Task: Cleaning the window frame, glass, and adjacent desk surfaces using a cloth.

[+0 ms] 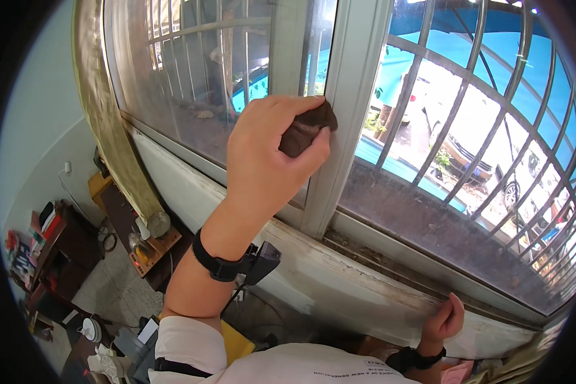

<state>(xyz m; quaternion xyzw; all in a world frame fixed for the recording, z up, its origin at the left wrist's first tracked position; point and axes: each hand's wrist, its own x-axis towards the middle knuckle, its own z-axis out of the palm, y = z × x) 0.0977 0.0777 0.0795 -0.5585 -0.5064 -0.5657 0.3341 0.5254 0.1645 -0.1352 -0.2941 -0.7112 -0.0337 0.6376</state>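
My left hand [269,144] is raised to the window, its fingers and thumb curled around a folded dark brown cloth [307,130]. The cloth lies against the pale upright window frame [349,109], at the edge of the sliding glass pane [192,83]. Some of the cloth is hidden behind my fingers. Low on the right, my right hand [444,320] hangs by the window sill [377,294], loosely closed, with nothing visible in it. A black strap with a small black camera [262,261] sits on my left wrist.
Metal bars [473,77] stand outside the opening on the right. A dirty sliding track [390,262] runs along the sill. A curtain [109,109] hangs at the left. Below it, a wooden desk [125,214] carries a glass jar [159,224] and small items.
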